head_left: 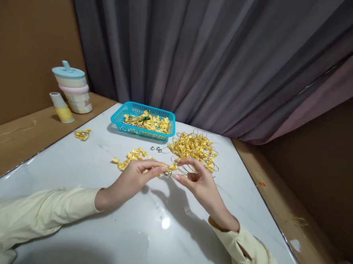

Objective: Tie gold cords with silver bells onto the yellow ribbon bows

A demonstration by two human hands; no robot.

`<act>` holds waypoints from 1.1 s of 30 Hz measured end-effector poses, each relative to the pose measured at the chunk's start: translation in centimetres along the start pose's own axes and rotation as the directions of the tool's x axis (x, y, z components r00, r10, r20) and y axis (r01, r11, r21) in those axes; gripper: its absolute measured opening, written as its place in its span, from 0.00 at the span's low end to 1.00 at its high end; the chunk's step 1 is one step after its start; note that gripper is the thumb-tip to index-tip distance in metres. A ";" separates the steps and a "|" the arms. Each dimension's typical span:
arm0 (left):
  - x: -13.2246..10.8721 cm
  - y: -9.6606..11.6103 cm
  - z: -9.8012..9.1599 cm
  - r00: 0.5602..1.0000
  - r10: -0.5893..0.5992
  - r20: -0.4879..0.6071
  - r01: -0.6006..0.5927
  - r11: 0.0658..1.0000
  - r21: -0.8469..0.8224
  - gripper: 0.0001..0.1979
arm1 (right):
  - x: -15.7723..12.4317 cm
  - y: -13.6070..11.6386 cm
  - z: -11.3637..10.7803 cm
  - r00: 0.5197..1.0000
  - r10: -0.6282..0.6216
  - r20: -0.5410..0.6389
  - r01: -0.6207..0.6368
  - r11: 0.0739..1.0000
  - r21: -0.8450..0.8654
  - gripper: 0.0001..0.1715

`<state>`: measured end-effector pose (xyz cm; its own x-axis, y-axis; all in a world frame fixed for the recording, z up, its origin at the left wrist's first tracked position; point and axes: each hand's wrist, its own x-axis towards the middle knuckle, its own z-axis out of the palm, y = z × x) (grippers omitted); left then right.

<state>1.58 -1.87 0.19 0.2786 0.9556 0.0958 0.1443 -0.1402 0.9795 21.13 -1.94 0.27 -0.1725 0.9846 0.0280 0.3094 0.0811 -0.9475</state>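
Observation:
My left hand [136,175] pinches a small yellow ribbon bow [172,167] between thumb and forefinger. Just under the bow sits a shiny silver charm [167,173], partly behind the left thumb. My right hand [197,182] is curved on the other side, thumb and forefinger apart at the bow's right end; whether a fingertip touches it I cannot tell. Beyond the left hand lies a loose group of yellow bows [132,157]. Past the right hand is a heap of yellow bows on thin cord loops [193,147]. A few silver charms [158,149] lie between them.
A blue plastic basket [113,119] with yellow bows in it stands at the back of the white table [98,238]. One small yellow bundle [82,134] lies at the left edge. On the left ledge stand a lidded cup [74,88] and a yellow-white tube [62,108]. Dark curtains [169,48] hang behind.

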 end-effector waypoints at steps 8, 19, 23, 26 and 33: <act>-0.3 -0.3 0.1 0.997 -0.047 0.059 0.056 0.986 -0.158 0.10 | -0.6 -0.4 0.3 0.969 -0.046 0.242 0.052 0.998 -0.022 0.19; -0.3 0.1 0.1 0.951 -0.207 0.230 0.271 0.916 -0.297 0.08 | -0.6 0.4 0.8 0.970 -0.118 0.215 0.151 0.978 -0.143 0.17; -0.8 0.1 0.3 0.919 -0.242 0.311 0.345 0.876 -0.338 0.07 | -0.8 0.8 1.1 0.973 -0.159 0.165 0.188 0.965 -0.182 0.12; -1.0 0.0 0.3 0.905 -0.243 0.350 0.367 0.862 -0.349 0.08 | -0.9 0.9 1.4 0.973 -0.188 0.133 0.215 0.949 -0.230 0.09; -0.8 0.5 0.3 0.914 -0.272 0.301 0.353 0.899 -0.259 0.11 | -0.3 1.3 1.1 0.966 -0.058 0.252 0.104 0.979 -0.173 0.10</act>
<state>1.74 -2.80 0.51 0.5008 0.8338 -0.2324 -0.0177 0.2784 0.9603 20.52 -2.36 -1.32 -0.4197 0.9076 0.0016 0.4472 0.2084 -0.8698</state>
